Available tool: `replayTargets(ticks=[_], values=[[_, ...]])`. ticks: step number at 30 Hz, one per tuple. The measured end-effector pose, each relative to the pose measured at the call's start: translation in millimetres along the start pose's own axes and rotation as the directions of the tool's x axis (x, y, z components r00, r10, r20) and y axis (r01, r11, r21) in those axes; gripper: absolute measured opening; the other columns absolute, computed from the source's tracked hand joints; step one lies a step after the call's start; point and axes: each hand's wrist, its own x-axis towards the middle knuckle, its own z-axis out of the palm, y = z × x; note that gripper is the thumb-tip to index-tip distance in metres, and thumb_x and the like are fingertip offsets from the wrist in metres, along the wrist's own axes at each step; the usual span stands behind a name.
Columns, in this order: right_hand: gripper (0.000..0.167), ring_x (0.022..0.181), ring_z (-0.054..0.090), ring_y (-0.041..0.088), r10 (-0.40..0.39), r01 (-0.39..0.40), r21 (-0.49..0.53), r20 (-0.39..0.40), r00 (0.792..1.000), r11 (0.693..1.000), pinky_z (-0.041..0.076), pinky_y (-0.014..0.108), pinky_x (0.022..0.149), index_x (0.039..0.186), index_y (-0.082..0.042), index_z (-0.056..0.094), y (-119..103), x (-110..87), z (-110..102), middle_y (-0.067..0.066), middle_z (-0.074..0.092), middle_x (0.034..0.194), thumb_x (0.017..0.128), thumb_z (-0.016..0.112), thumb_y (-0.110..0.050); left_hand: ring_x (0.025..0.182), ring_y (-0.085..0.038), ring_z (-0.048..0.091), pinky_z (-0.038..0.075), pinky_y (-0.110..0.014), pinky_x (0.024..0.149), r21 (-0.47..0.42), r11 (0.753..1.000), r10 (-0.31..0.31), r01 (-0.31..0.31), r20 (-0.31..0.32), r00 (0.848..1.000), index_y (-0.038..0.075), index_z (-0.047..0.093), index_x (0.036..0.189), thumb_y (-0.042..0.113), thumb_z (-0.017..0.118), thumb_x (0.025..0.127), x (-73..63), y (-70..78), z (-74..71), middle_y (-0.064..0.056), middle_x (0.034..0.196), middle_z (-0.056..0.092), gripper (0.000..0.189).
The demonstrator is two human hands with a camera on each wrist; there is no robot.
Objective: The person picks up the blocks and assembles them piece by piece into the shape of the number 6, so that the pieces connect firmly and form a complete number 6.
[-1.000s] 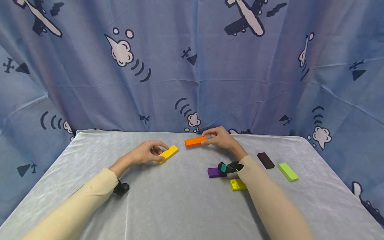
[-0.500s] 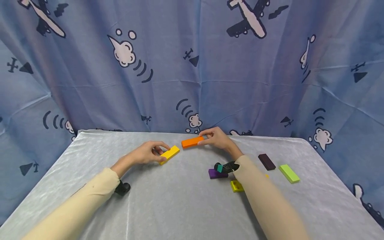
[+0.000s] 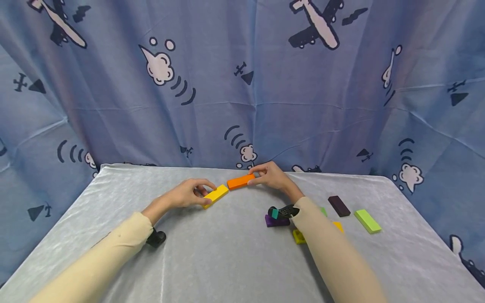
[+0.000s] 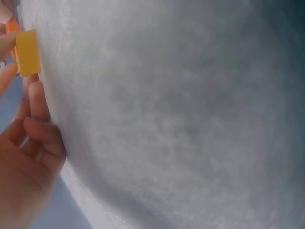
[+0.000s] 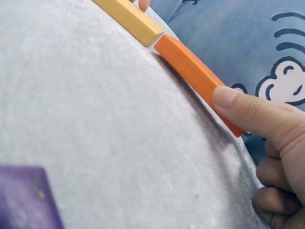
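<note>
My left hand [image 3: 187, 193] pinches a flat, oblong yellow block [image 3: 218, 195] between thumb and fingers at its near end. An orange block [image 3: 238, 182] of similar shape is gripped at its right end by my right hand [image 3: 270, 176]. In the head view the two blocks meet nearly end to end at an angle. Seen from the right wrist, the near corner of the orange block [image 5: 190, 71] is right beside the end of the yellow block [image 5: 136, 24]; whether they touch I cannot tell. In the left wrist view the yellow block [image 4: 27, 52] shows end-on.
On the pale cloth-covered table [image 3: 204, 256] lie a purple block [image 3: 278, 222], a dark brown block [image 3: 339, 206] and a lime block [image 3: 367, 221]. My right sleeve partly hides an olive-yellow block [image 3: 298, 237], a yellow-orange one [image 3: 338, 226] and a green one [image 3: 323, 211]. A blue curtain [image 3: 204, 139] hangs behind.
My right hand has moved the orange block left until its end lies close to the yellow block. The left hand keeps its hold, nearly still. The view has shifted slightly.
</note>
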Motion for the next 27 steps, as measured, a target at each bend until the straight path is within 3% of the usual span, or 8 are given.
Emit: replayTargets(ticks=[19,27], values=[[0.030,0.052,0.027,0.015,0.043,-0.042,-0.036,0.031,0.999,0.998,0.021,0.027,0.052,0.105,-0.007,0.080,-2.5,7.0,1.9,-0.002,0.028,0.061,0.078,0.091,-0.015,0.085,-0.020,0.064,0.053,-0.035,0.075,-0.024,1.000,0.008,-0.008,-0.005,1.000,0.007,0.067,0.128,0.011,0.081,0.089,-0.1,1.0,0.2,-0.007,0.099,0.067,0.042],[0.034,0.052,0.026,0.015,0.017,-0.016,-0.029,0.044,0.999,0.999,0.021,0.027,0.053,0.109,-0.004,0.079,-3.0,7.4,1.7,-0.001,0.028,0.060,0.078,0.091,-0.013,0.086,-0.020,0.064,0.053,-0.035,0.076,-0.026,1.000,-0.005,0.005,0.001,1.000,0.007,0.067,0.129,0.011,0.080,0.089,-0.3,1.4,0.3,-0.007,0.100,0.067,0.042]])
